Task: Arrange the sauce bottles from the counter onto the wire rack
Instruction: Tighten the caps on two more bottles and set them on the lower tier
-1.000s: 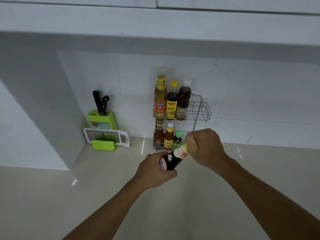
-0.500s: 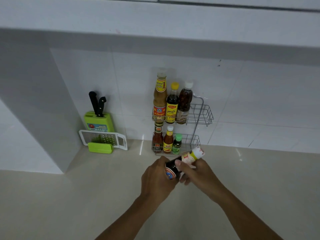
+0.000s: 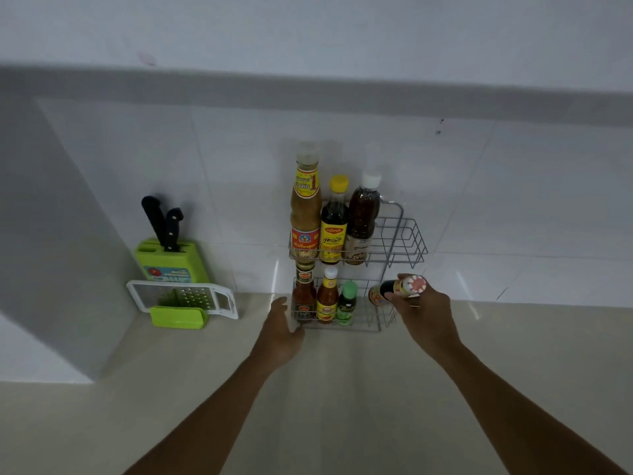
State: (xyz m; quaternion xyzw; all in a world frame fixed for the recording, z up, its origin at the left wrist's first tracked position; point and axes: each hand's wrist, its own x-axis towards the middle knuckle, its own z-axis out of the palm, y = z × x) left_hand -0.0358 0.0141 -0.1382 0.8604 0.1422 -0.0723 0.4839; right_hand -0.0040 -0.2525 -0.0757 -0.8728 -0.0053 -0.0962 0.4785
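Glossy beige counter (image 3: 342,389) reflects light streaks; wall tiles (image 3: 531,200) behind, smooth and shiny white. Wire rack (image 3: 399,241), thin bright metal w/ open grid. Bottles on it look like clear glass or plastic w/ glossy paper labels and plastic caps. Knife block (image 3: 171,260), matt green plastic; grater (image 3: 185,296), white plastic frame w/ perforated metal plate.

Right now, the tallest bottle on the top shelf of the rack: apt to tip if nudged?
Probably. The tallest bottle rises far above the wire rack rail, which catches only its base, so a push near the cap would likely lean it. It looks nearly full, so likely heavy. The yellow-capped bottle close on its right may check it.
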